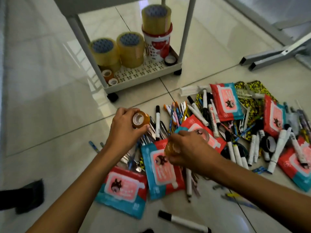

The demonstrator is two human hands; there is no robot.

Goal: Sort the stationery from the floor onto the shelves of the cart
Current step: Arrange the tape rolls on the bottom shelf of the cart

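Nearest us, a lone marker [183, 221] lies on the floor [50, 115], behind our wrists. Our right hand [186, 148] has its fingers curled round a small amber tape roll [171, 147], just above the red-and-blue packets [161, 169] in the pile. Our left hand [125, 126] pinches a second small tape roll [140, 119], fingers closed round its rim, lifted clear of the heap. Right of both hands spread the markers and pens [198, 113], more packets and a black tape ring [270, 142], all unsorted.

We judge the step in hand is gathering the small tapes; next we should carry both forward and left to the cart [144, 76], beyond our fingers.

Its bottom shelf already holds big brown tape rolls [117, 51], a red-and-white cup [157, 46] with another big roll sitting on it, two small rolls [109, 78] at the near corner and a dark ring [170, 61]. The free space mid-shelf looks the fitting spot.
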